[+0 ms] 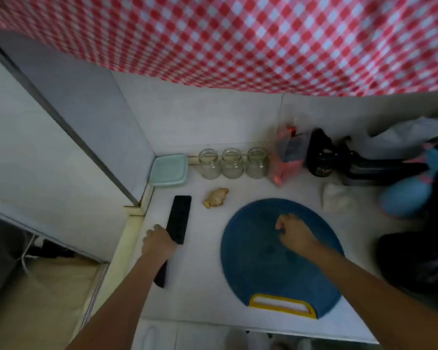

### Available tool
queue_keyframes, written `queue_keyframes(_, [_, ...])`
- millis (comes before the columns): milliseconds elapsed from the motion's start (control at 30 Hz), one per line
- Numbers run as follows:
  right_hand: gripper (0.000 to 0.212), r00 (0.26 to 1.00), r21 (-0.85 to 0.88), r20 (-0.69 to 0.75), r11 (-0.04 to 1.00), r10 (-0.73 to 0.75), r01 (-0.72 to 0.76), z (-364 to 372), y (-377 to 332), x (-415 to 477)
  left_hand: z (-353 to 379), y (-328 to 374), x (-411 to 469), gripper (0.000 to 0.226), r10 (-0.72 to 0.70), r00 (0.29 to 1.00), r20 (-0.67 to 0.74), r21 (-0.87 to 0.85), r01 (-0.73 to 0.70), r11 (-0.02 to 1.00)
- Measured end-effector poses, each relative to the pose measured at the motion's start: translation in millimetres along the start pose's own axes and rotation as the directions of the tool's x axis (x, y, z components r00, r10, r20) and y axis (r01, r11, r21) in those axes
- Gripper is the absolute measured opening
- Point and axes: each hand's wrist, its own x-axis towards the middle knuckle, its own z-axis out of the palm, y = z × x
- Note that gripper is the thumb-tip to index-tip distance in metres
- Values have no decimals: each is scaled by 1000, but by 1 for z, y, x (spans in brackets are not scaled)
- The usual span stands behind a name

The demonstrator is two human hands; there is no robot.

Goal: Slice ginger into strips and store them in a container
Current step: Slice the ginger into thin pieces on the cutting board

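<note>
Your left hand [158,245] curls its fingers round the black knife [179,219]; right hand [295,232] fisted, holding nothing, over blue board [263,269]; ginger [216,197] untouched

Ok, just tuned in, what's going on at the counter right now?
A person is setting up to cut ginger. Their left hand grips the handle of a black knife that lies flat on the white counter. The right hand is over the round blue cutting board, fingers curled and holding nothing. The ginger root lies whole on the counter between knife and board, not yet cut. Three glass jars and a teal lidded container stand at the back.
</note>
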Motion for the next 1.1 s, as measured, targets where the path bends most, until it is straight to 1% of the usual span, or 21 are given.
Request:
queue_keyframes(67, [21, 1000, 10, 7, 1000, 20, -20, 5, 0, 3, 0, -7, -1, 16, 5, 999, 38, 23, -6, 1000])
queue_keyframes(100, [18, 999, 0, 22, 1000, 28, -28, 8, -1, 3, 3, -11, 0, 12, 4, 999, 44, 41, -6, 999])
queue_keyframes(167, [11, 997, -20, 59, 999, 40, -39, 14, -2, 4, 12, -15, 0, 21, -18, 998, 61, 85, 13, 996])
queue_keyframes(233, [11, 997, -26, 63, 999, 43, -41, 17, -3, 4, 20, -19, -3, 17, -16, 999, 51, 90, 11, 996])
queue_keyframes(267, [10, 998, -35, 62, 999, 28, -26, 15, -4, 4, 22, -21, -4, 23, -22, 999, 31, 68, 20, 997])
queue_keyframes(333, [9, 997, -22, 71, 999, 32, -31, 14, -4, 3, 24, -26, -5, 42, -56, 998, 5, 7, 56, 998])
queue_keyframes(400, [10, 995, -25, 88, 999, 35, -33, 12, -5, 1, 25, -32, -4, 51, -60, 998, 2, -7, 60, 998])
queue_keyframes(433, [10, 995, -23, 94, 999, 41, -39, 11, -5, 0, 25, -35, -3, 50, -45, 999, 12, 15, 45, 999])
queue_keyframes(500, [10, 994, -18, 101, 999, 49, -47, 11, -7, -2, 23, -38, -1, 42, -11, 1000, 28, 65, 9, 998])
queue_keyframes(567, [8, 993, -9, 107, 999, 44, -44, 10, -9, -4, 22, -39, 1, 33, 16, 999, 36, 62, -18, 998])
queue_keyframes(633, [7, 993, 6, 119, 1000, 22, -23, 9, -13, -6, 21, -39, 3, 34, 15, 996, 87, -26, -13, 1000])
queue_keyframes(700, [6, 990, 78, 141, 997, 6, -18, 8, -21, -9, 18, -35, 2, 32, 6, 983, 183, -222, 36, 974])
queue_keyframes(767, [11, 987, 186, 162, 982, 0, -30, 5, -32, -10, 10, -29, -7, 28, 9, 966, 257, -444, 110, 889])
queue_keyframes(800, [14, 986, 229, 169, 973, -5, -35, 3, -37, -10, 5, -24, -16, 25, 25, 957, 290, -524, 137, 840])
queue_keyframes(867, [21, 981, 336, 196, 940, -9, -59, 0, -49, -9, -9, -13, -36, 22, 103, 931, 351, -606, 143, 782])
queue_keyframes(933, [27, 975, 450, 221, 889, -22, -82, -3, -60, -10, -20, 0, -55, 21, 221, 890, 399, -666, 116, 737])
queue_keyframes(1033, [38, 970, 521, 236, 850, -60, -75, -5, -72, -13, -28, 25, -77, 22, 396, 806, 440, -759, 99, 643])
queue_keyframes(1100, [45, 958, 601, 281, 789, -59, -128, -9, -75, -15, -25, 47, -88, 23, 493, 741, 457, -817, 129, 562])
